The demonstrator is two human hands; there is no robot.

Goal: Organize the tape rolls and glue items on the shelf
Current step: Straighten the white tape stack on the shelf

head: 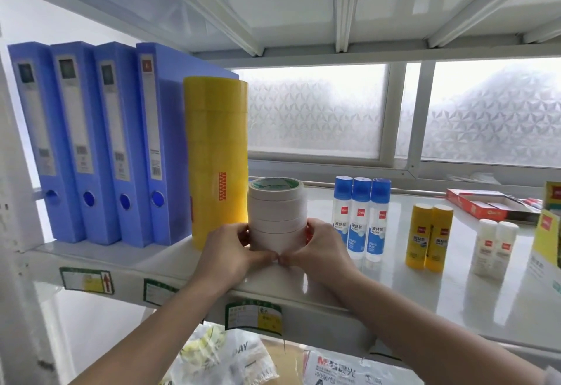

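A stack of white tape rolls (275, 211) stands on the white shelf (394, 287), just right of a tall yellow column of tape rolls (217, 157). My left hand (230, 251) grips the white stack's lower left side and my right hand (318, 251) grips its lower right side; the thumbs meet in front at the stack's base. To the right stand three blue-capped liquid glue bottles (361, 217), two yellow glue sticks (429, 239) and two small white glue sticks (493, 248).
Several blue file binders (91, 141) stand at the shelf's left. A red open box (491, 205) lies at the back right, and a yellow-green package (546, 242) stands at the right edge. Bagged goods lie on the shelf below (243, 357). A frosted window is behind.
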